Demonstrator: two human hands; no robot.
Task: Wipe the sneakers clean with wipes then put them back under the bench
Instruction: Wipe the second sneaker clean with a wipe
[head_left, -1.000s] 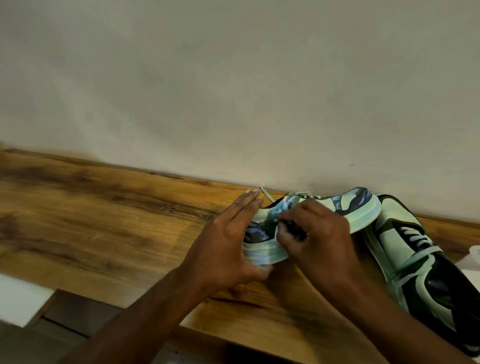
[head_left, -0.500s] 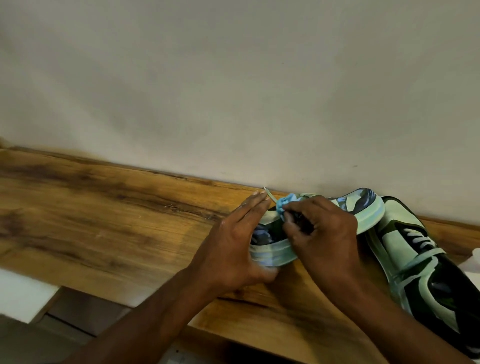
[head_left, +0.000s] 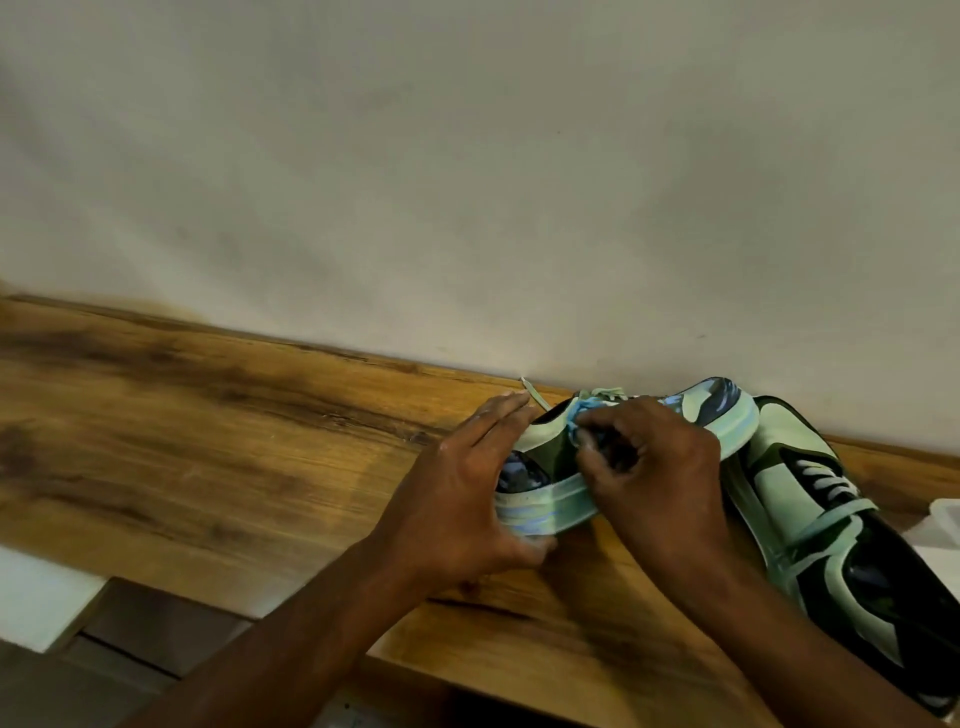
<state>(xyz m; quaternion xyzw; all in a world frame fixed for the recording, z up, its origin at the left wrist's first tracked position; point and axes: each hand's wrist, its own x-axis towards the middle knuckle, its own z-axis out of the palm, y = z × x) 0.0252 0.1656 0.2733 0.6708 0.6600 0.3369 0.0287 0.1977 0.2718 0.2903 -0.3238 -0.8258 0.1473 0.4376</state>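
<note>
Bracing the sneaker (head_left: 550, 499), left hand (head_left: 457, 499) flat (right hand (head_left: 654, 467) pinches wipe (head_left: 579, 415))

A plain pale wall (head_left: 467, 182) stood behind. A white box-like thing (head_left: 943, 525) showed at the right edge, too cut off to tell. Low on the left were a white flat piece (head_left: 36, 597) and grey floor (head_left: 78, 691).

Sneaker 1 (head_left: 550, 452): mint green w/ dark green + blue-grey panels, pale sole w/ blue stripe, tipped on its side on the desk (head_left: 208, 441) near the wall, centre-right. Blue wipe (head_left: 577, 415) bunched vs its upper, by the laces. Sneaker 2 (head_left: 831, 525): same colours, white laces, lies right of sneaker 1, touching it, running toward near-right edge.
</note>
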